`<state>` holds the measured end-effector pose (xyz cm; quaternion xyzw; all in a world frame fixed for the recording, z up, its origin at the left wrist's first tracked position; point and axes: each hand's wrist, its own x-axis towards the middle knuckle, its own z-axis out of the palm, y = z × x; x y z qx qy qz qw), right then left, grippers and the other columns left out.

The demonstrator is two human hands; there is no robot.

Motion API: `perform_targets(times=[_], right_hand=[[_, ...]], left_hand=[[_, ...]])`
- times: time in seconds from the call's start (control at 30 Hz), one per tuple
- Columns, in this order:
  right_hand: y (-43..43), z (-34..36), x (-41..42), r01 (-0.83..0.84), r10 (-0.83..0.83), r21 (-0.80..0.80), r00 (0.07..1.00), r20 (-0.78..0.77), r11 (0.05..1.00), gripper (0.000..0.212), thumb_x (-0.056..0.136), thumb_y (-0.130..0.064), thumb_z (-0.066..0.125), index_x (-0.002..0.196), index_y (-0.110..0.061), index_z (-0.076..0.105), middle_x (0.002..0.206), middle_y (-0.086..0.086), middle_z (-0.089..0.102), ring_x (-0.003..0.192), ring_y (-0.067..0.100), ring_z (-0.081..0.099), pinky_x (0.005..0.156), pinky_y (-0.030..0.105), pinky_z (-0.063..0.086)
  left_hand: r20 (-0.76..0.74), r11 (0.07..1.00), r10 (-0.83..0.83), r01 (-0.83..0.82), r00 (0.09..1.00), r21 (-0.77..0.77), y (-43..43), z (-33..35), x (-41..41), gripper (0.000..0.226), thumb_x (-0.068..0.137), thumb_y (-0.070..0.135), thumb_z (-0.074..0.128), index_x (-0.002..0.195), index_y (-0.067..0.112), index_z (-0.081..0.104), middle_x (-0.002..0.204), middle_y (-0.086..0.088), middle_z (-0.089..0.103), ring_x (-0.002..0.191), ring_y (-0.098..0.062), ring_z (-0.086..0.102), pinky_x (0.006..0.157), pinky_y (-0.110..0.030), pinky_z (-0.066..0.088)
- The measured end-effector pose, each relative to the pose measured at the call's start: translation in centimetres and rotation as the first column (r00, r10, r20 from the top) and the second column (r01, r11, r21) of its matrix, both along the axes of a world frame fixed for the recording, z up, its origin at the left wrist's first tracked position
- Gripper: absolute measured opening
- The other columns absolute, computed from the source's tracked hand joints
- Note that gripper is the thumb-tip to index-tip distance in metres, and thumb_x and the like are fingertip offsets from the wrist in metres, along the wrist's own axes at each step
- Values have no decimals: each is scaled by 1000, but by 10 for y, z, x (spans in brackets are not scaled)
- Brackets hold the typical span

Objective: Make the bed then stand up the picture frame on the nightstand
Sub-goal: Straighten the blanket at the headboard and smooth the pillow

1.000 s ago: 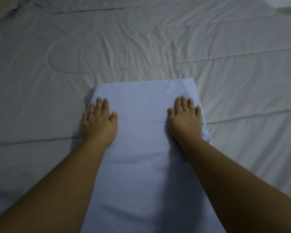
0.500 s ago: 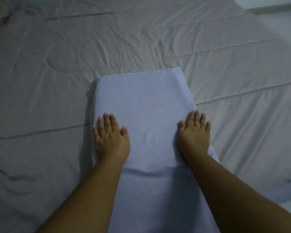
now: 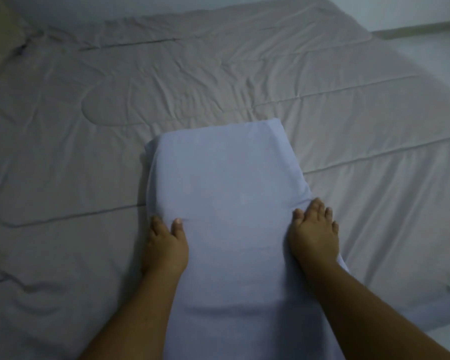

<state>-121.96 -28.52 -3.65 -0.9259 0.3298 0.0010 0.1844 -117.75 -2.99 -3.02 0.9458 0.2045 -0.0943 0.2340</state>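
pillow [image 3: 226, 203] lengthwise, pointing away

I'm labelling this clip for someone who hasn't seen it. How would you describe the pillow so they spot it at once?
A wrinkled grey quilt covers the bed. In its middle lies the pillow, running lengthwise from the viewer, a hand at each side. It is the only smooth, pale blue, raised thing there.

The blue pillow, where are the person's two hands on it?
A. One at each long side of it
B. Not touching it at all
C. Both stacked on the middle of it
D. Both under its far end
A: the left hand grips the left edge of the blue pillow and the right hand presses along its right edge, on the grey quilt.
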Motion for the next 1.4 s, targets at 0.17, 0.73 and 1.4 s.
perform_targets(times=[0.17, 0.73, 1.4], right_hand=[[-8, 10, 32, 62, -66, 112, 997, 32, 992, 36, 97, -22, 26, 120, -3, 46, 119, 23, 53, 108, 40, 49, 88, 47, 43], [15, 18, 121, -86, 114, -108, 952, 284, 990, 49, 92, -25, 52, 132, 3, 45, 134, 30, 47, 124, 44, 43, 106, 49, 30], [40, -6, 97, -341, 347, -87, 936, 64, 936, 64, 99, -42, 24, 148, -5, 4, 159, 12, 4, 147, 24, 2, 118, 38, -6]], left_hand=[[-15, 996, 91, -91, 996, 18, -3, -4, 23, 60, 96, 51, 26, 115, -3, 47, 124, -31, 54, 109, -43, 56, 88, -45, 45], [294, 978, 2, -64, 956, 201, -29, 19, 75, 56, 89, 40, 53, 133, 7, 43, 137, -23, 46, 123, -41, 44, 100, -47, 36], [94, 896, -287, 232, 953, 378, -56, -5, 60, 67, 95, 49, 13, 150, 13, -2, 160, -4, -5, 147, -22, -6, 118, -39, -6]])
